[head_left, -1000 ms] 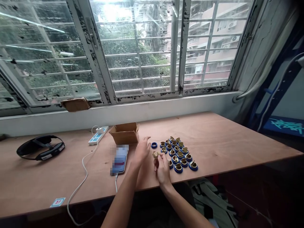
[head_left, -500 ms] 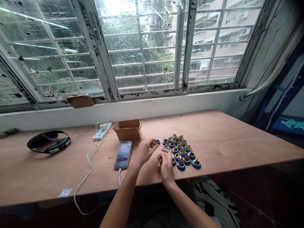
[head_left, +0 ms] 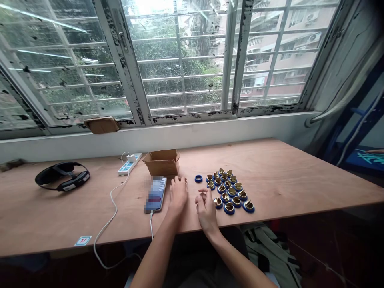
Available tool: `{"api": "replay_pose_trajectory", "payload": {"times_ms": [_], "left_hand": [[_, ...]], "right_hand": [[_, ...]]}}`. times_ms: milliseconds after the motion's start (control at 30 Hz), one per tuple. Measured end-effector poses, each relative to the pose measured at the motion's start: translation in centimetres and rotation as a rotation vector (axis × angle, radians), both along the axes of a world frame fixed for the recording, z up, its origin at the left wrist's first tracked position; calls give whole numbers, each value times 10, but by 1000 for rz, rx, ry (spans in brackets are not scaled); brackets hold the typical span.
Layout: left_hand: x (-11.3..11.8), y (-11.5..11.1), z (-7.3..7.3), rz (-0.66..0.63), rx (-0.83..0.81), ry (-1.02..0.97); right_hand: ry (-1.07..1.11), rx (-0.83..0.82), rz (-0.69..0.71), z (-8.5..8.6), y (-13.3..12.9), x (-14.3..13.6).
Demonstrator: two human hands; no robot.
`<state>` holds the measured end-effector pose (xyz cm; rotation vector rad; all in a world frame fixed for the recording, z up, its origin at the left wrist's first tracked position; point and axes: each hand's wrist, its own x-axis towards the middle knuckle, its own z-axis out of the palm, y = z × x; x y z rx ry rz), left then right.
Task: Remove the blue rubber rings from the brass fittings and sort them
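My left hand (head_left: 179,193) rests on the table between the phone and my right hand, its fingers stretched forward and touching the wood near the cardboard box; nothing shows in it. Palm turned left, my right hand (head_left: 207,210) is loosely curled with its fingers apart, and I see nothing held there. A bare blue ring (head_left: 198,179) lies alone beyond the hands. Right of my right hand are several round gold-coloured pieces (head_left: 231,191) with raised flaps, each seated in a blue ring and grouped in slanting rows. The nearest one sits beside my right fingers.
An open cardboard box (head_left: 162,165) stands behind my left hand. A phone (head_left: 156,195) with a white cable (head_left: 112,208) lies to the left. Farther off are a power strip (head_left: 127,166) and a black headset (head_left: 63,177). The table's front edge runs beneath my wrists.
My left hand has moved left and down from beside the blue ring to the table by the phone, leaving that ring fully in view. My right hand's fingers have loosened slightly.
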<state>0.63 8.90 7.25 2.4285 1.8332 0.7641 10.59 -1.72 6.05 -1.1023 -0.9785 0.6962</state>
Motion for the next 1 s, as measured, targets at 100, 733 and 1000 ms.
{"api": "replay_pose_trajectory", "payload": {"times_ms": [100, 733, 1000], "left_hand": [[-3, 0, -8, -3, 11, -5], [20, -76, 3, -325, -160, -678], [15, -79, -6, -479, -424, -1080]], "right_hand": [[-376, 23, 89, 16, -5, 11], [-1310, -126, -193, 28, -10, 75], [-945, 6, -37, 26, 0, 42]]}}
